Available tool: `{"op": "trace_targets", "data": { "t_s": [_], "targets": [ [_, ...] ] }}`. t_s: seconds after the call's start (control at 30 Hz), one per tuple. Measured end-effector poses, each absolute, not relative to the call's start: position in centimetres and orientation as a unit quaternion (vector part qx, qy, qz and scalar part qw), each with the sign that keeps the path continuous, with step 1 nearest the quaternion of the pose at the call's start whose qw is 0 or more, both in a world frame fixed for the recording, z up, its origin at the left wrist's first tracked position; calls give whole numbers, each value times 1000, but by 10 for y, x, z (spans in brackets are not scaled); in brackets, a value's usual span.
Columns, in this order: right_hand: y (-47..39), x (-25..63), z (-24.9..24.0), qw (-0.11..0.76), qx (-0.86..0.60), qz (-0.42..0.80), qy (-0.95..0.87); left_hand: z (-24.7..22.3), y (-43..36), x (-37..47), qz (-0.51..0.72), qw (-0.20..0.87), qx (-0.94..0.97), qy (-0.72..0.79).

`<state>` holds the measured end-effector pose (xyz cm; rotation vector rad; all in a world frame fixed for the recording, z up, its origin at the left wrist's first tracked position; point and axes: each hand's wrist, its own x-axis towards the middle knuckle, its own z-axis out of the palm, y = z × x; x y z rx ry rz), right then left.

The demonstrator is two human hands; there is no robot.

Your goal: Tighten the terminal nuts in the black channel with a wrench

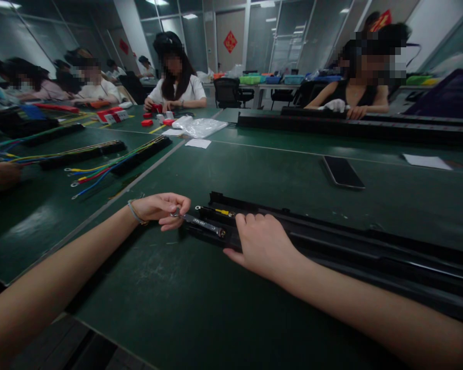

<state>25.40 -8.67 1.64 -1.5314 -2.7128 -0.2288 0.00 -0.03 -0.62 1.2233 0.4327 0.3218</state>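
A long black channel-shaped housing [332, 234] lies on the green table, its near end pointing left. My left hand [164, 208] pinches one end of a metal wrench [200, 222]. The wrench's other end sits around a small fastener [223, 234] in the channel's end. My right hand [264, 244] is wrapped over the channel just right of that fastener, fingers on top and thumb along the near side. Between the hands, a yellow-sleeved cable lug [218, 211] with a ring end lies in the channel, partly hidden by my right fingers.
A dark phone [342, 172] lies beyond the channel. At left are black bundles with coloured ring-ended wires [96, 172] and another person's hand [0, 176]. Farther back lie a clear plastic bag [202, 127], red and white blocks [113, 116] and another long black housing [312, 125]. Co-workers sit around.
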Motion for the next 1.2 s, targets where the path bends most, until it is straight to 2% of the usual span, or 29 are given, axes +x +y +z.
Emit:
{"op": "trace_targets", "data": {
  "t_s": [0.17,0.3,0.57,0.97,1.2],
  "targets": [
    [-88,253,16,8,-490,-74,-868,-9,4,5,242,767,537,253],
    [-88,253,17,3,-491,-68,-868,-9,6,6,256,764,531,261],
    [-87,253,17,0,-492,-68,-868,-8,8,1,222,774,541,241],
    [-87,254,15,17,-487,-72,-870,-1,0,-3,83,813,551,170],
    [-86,253,14,7,-491,-76,-868,-6,5,-4,139,804,538,213]
  ]
}}
